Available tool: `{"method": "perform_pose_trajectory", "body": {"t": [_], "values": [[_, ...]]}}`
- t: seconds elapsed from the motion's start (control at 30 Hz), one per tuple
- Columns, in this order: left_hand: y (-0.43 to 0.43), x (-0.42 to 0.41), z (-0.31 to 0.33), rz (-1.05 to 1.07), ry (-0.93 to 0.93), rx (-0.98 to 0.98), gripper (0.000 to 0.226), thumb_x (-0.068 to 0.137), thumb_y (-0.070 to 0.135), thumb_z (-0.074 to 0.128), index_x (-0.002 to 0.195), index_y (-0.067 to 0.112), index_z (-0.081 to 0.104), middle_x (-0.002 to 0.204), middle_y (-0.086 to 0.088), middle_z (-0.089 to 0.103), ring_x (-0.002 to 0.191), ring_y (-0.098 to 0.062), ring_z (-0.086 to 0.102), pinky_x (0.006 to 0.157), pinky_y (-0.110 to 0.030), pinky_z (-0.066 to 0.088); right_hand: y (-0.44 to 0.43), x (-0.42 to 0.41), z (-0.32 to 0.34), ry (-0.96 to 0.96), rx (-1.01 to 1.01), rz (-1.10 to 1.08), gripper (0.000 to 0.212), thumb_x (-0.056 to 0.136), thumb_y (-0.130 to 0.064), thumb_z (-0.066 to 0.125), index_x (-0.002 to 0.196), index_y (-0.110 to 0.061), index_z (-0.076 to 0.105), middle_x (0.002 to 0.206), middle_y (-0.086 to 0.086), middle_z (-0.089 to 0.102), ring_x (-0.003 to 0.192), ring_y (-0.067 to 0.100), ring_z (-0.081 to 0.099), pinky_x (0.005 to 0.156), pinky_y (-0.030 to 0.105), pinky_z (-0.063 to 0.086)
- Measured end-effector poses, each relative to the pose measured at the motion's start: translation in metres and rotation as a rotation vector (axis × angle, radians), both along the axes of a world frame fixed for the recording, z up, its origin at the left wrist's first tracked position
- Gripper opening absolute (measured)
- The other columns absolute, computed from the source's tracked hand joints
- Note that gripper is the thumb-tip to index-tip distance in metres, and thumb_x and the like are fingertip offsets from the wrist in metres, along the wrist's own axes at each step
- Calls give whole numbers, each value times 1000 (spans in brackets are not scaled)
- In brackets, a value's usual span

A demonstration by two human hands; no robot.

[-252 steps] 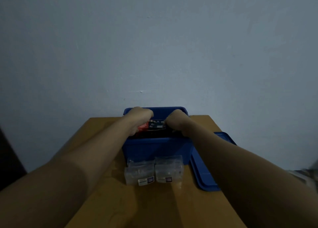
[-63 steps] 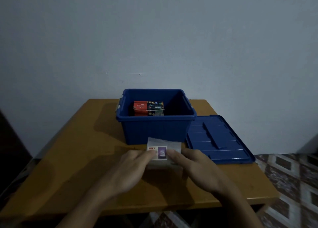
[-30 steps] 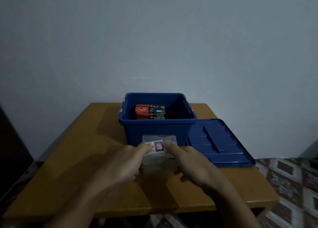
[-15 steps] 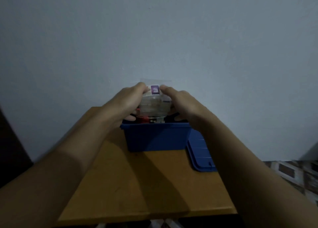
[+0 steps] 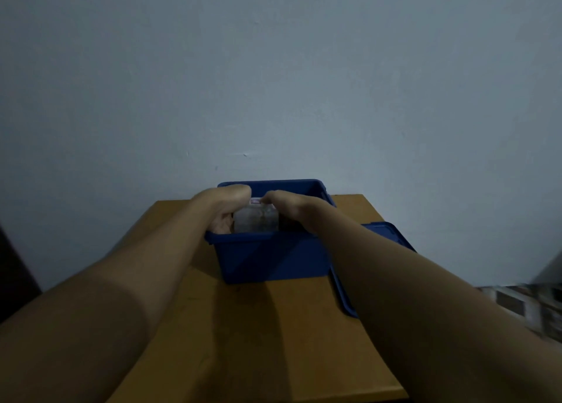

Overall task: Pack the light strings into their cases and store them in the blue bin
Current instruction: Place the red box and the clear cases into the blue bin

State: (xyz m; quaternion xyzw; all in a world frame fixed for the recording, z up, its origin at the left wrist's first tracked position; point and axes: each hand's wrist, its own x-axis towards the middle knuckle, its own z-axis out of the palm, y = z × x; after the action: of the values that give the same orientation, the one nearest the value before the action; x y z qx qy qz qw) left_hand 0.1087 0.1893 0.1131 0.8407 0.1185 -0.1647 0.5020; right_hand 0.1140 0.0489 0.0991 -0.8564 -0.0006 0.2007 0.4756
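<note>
One clear, apparently labelled case (image 5: 256, 223)

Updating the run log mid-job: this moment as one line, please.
phase: storing | clear case: partly inside blue bin | left hand: grips case | right hand: grips case | lid: off, on table right of bin
</note>
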Motion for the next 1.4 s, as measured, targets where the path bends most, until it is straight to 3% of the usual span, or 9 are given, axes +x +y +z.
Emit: {"method": "perform_pose_trajectory", "body": {"t": [0.1, 0.23, 0.43, 0.63, 0.73, 0.87, 1.0, 1.17, 1.4], "values": [[1, 13, -5, 14, 91, -23, 43, 106, 16, 26, 103, 8, 68, 66, -12, 68, 50, -23, 60, 38, -21, 46, 2, 4, -2, 36, -2, 0, 38, 106, -28, 35, 82, -15, 62, 78, 5, 62, 67, 16, 54, 57, 22, 45], [0, 22, -13, -68, 84, 230, 20, 99, 13, 45, 85, 6, 58, 78, -13, 60, 64, -24, 50, 59, -29, 42, 8, 12, -9, 25, -75, 19, 32, 104, -31, 38, 89, -13, 60, 89, 11, 61, 73, 21, 52, 76, 33, 42], [0, 27, -31, -152, -173, 575, 30, 98, 20, 54, 113, -5, 62, 84, -10, 55, 82, -23, 53, 58, -28, 38, 8, 17, -17, -85, -160, 22, 25, 105, -20, 42, 86, -12, 58, 82, 6, 57, 71, 18, 51, 63, 28, 40], [5, 19, -37, -139, -365, 851, 30, 92, 20, 64, 116, 5, 55, 112, -15, 58, 88, -25, 58, 67, -32, 47, 10, 22, -24, -134, -183, 11, 15, 98, -21, 51, 86, -14, 59, 85, 6, 60, 74, 17, 54, 61, 28, 39], [8, 14, -38, -192, -556, 1023, 19, 88, 20, 66, 103, 11, 60, 102, -11, 61, 85, -23, 53, 62, -32, 43, 12, 26, -29, -203, -193, -33, 24, 90, -25, 56, 102, -7, 67, 97, 12, 68, 80, 22, 61, 63, 30, 44], [17, 15, -44, -214, -575, 900, 16, 88, 28, 64, 98, 15, 66, 93, -7, 62, 82, -20, 56, 54, -30, 43, 11, 26, -32, -248, -211, 22, 24, 85, -26, 58, 94, -8, 69, 95, 12, 71, 77, 21, 62, 62, 30, 43], [23, 13, -52, -192, -584, 745, 14, 90, 29, 62, 90, 17, 68, 86, -4, 66, 76, -21, 63, 68, -39, 58, 9, 24, -34, -314, -273, 53, 29, 88, -31, 59, 101, -8, 69, 97, 10, 68, 80, 20, 62, 58, 29, 40], [25, 7, -69, -120, -730, 634, 27, 95, 24, 51, 78, 14, 70, 77, -5, 67, 70, -21, 61, 53, -32, 45, 7, 17, -39, -466, -398, 86, 25, 93, -39, 52, 87, -17, 63, 87, 4, 64, 78, 22, 63, 67, 35, 50], [27, -1, -88, -84, -942, 631, 27, 97, 23, 46, 84, 17, 69, 82, 3, 64, 85, -20, 53, 72, -36, 40, 9, 1, -48, -738, -538, -12, 29, 98, -39, 43, 95, -15, 59, 90, 5, 63, 75, 26, 59, 65, 36, 46]]}}
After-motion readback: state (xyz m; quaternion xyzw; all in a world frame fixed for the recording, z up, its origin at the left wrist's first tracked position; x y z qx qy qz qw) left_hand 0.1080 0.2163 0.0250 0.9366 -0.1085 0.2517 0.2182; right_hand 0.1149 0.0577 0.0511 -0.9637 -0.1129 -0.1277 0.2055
